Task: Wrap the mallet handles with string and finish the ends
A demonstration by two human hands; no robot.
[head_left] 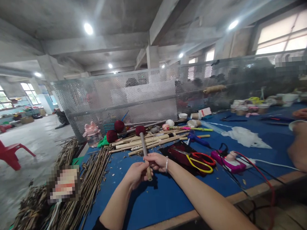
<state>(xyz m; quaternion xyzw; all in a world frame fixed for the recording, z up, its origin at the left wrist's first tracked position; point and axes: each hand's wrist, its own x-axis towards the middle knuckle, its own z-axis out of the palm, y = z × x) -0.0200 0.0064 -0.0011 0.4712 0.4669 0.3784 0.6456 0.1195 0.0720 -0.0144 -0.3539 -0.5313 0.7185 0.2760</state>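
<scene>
A mallet-like stick [144, 143] with a dark red ball [140, 130] at its far end stands tilted over the blue table. Its upper shaft is grey and its lower end is tan. My left hand [138, 175] is closed around the lower end. Higher up the shaft, my right hand [158, 162], with a bracelet at the wrist, pinches it. Two more dark red balls [112, 136] lie beyond, near several pale wooden sticks [150, 140]. To the right of my hands, scissors [192, 158] with yellow and red handles rest on dark red material [175, 152].
Bundled twigs [92, 179] cover the left side. A blue glue gun [197, 139], a purple power strip [232, 163] with cords and a white plastic bag [246, 137] lie right. Another person's hand [306, 146] is at the right edge. A perforated metal screen [115, 100] stands behind.
</scene>
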